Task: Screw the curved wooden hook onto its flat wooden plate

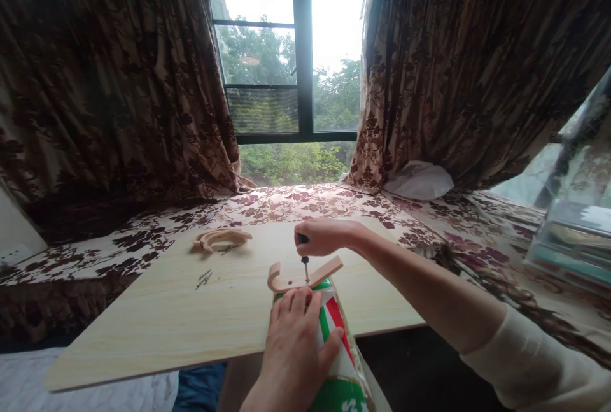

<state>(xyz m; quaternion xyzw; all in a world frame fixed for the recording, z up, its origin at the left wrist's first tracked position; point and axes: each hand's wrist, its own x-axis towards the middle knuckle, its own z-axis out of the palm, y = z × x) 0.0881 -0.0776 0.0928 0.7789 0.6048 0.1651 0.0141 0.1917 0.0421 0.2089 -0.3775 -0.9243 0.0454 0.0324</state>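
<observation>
My right hand (324, 237) is closed round the dark handle of a screwdriver (306, 267), which points down at a curved wooden hook (329, 269). The screwdriver's tip is at a screw in the middle of the hook. A dark spot shows on the hook left of the tip. My left hand (296, 345) lies flat with fingers spread on a green, white and red package (340, 393), its fingertips at the near edge of the hook. The hook rests across the package's far end.
Several screws (203, 279) lie on the pale wooden board (143, 329), with more curved wooden pieces (222, 237) behind them. A white bag (420, 180) sits by the window, and a clear plastic box (573, 240) stands at the right.
</observation>
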